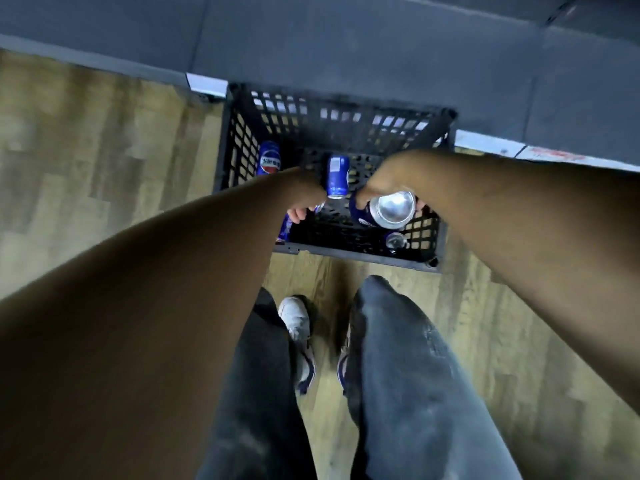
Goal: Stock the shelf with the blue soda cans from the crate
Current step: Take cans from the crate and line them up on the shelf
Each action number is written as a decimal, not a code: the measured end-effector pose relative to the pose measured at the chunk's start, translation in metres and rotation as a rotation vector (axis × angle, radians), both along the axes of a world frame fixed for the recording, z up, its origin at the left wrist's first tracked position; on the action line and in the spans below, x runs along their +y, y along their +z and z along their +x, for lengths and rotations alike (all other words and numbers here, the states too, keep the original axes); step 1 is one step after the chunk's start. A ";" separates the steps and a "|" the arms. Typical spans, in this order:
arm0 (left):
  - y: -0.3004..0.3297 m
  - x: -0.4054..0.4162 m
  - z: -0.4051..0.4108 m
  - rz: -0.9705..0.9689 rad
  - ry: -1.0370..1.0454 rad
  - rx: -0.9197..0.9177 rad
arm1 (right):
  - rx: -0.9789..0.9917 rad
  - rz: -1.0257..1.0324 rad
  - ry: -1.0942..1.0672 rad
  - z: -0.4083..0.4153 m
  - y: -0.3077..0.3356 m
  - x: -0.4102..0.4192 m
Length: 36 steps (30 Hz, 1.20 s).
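Note:
A black lattice crate [346, 109] stands on the wooden floor in front of my feet, with several blue soda cans in it. My right hand [384, 181] grips one blue can [384, 211] from above, its silver end facing the camera. My left hand [301, 202] reaches down into the crate's left side, its fingers curled around another blue can [284, 227] that is mostly hidden by my wrist. One can [337, 178] lies between my hands, another [269, 162] leans at the left wall, and a third [395, 241] sits near the front wall.
The dark grey shelf base [381, 46] runs along the far side, right behind the crate, with a white price strip [491, 145] at its edge. Wooden floor [104, 150] spreads left and right. My legs and shoes [298, 327] stand just in front of the crate.

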<state>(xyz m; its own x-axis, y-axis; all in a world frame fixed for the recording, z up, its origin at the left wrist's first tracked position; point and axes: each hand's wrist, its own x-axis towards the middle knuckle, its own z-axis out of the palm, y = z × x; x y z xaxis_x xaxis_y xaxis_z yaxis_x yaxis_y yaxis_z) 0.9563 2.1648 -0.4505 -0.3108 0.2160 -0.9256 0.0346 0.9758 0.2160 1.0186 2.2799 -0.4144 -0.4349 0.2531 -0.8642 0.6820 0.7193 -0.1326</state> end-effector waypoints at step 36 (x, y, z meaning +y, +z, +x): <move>0.470 0.106 0.004 0.907 1.019 -0.055 | 0.793 -0.110 -0.477 0.019 0.472 0.092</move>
